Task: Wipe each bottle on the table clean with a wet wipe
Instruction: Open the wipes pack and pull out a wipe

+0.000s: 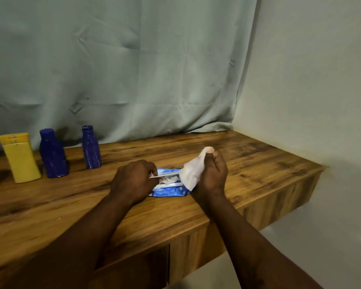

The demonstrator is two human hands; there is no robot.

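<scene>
Wet wipe [191, 173] is pinched in right grip [212, 174], thumb up, just above wipes pack [169, 187] near the tabletop [258, 163] front edge. Pack flap [165, 175] is pinched by left grip [133, 180]. Yellow bottle [21, 161], wide blue bottle [53, 155] and slim blue bottle [91, 148] are stood upright toward the back-left.

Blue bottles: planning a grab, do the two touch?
Apart: head view shows bare table between the wider blue bottle and the slimmer blue bottle.
</scene>
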